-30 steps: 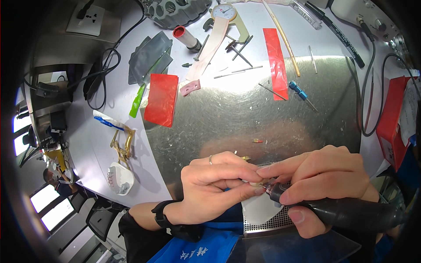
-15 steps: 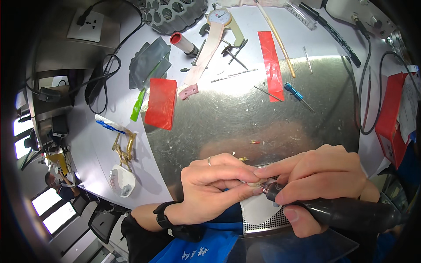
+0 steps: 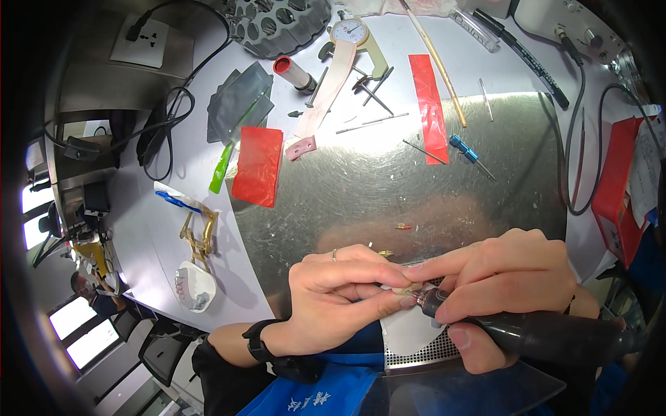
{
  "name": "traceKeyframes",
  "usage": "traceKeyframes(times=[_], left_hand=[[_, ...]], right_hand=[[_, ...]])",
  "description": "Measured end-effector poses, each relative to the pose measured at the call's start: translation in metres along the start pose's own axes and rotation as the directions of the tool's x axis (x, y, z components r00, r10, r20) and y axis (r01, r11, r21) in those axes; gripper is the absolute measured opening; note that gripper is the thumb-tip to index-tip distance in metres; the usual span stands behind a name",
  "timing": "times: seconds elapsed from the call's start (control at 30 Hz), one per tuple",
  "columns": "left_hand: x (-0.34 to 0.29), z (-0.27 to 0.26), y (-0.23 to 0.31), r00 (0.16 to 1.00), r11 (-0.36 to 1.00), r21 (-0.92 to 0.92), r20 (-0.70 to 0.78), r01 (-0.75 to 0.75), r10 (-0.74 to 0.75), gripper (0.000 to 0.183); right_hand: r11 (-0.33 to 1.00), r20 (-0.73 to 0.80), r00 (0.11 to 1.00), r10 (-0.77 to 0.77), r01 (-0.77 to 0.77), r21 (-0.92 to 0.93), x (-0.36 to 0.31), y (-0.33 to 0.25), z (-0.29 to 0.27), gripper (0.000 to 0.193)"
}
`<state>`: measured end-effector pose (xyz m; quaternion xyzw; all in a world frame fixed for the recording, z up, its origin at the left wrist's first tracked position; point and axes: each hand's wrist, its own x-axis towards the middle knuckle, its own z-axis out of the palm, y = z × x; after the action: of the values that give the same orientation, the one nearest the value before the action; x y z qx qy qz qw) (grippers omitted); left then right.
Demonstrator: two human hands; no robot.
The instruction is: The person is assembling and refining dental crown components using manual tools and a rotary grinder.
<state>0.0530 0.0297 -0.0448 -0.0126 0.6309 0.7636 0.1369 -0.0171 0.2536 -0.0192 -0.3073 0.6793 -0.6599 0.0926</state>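
Observation:
Low in the middle, my left hand (image 3: 336, 291) pinches a small pale piece (image 3: 411, 286) between thumb and forefinger. The fingertips cover most of it, so its exact kind is unclear. My right hand (image 3: 510, 274) is wrapped round a black rotary handpiece (image 3: 548, 336), whose metal nose (image 3: 420, 297) points left against or very close to the piece. The fingers of my two hands meet there. Beneath them lie a white sheet (image 3: 408, 336) and a perforated metal grille (image 3: 423, 357). Two tiny burs, one red-banded (image 3: 403, 227) and one gold (image 3: 385, 253), rest just beyond my hands.
A brass articulator (image 3: 200, 239) with a dental cast (image 3: 194, 288) stands left. Red wax sheets (image 3: 257, 166), a dial gauge (image 3: 349, 31), a blue-handled screwdriver (image 3: 470, 154) and a brush (image 3: 444, 73) lie farther back. At right are a cable (image 3: 570, 166) and red box (image 3: 617, 187).
The whole view has shifted very slightly. Both hands keep nearly the same grip and place, with only a tiny movement of the handpiece nose at the piece.

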Motion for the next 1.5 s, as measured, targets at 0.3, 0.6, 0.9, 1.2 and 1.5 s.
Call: traceKeyframes(times=[0.3,0.6,0.9,1.2,1.5], left_hand=[[0.003,0.002,0.003,1.000,1.000,0.004,0.005,0.030,-0.030,0.021],[0.004,0.001,0.003,0.999,0.999,-0.029,0.012,0.046,-0.045,0.023],[0.004,-0.001,0.005,0.997,0.998,-0.032,0.065,0.049,-0.047,0.023],[0.003,-0.002,0.003,0.997,0.996,-0.083,0.069,0.037,-0.031,0.023],[0.004,0.003,0.007,0.996,0.991,-0.107,0.045,0.077,-0.073,0.021]], right_hand=[[0.990,0.054,0.997,0.046,-0.039,-0.136,0.006,-0.012,-0.008,0.008],[0.979,0.056,0.997,0.056,-0.044,-0.200,0.006,-0.006,-0.004,0.006],[0.983,0.044,0.998,0.039,-0.030,-0.179,0.003,-0.005,-0.004,0.010],[0.996,0.053,0.999,0.001,0.004,-0.086,0.004,0.002,-0.004,0.013],[0.997,0.053,0.999,0.011,-0.008,-0.072,0.002,-0.001,-0.004,0.015]])
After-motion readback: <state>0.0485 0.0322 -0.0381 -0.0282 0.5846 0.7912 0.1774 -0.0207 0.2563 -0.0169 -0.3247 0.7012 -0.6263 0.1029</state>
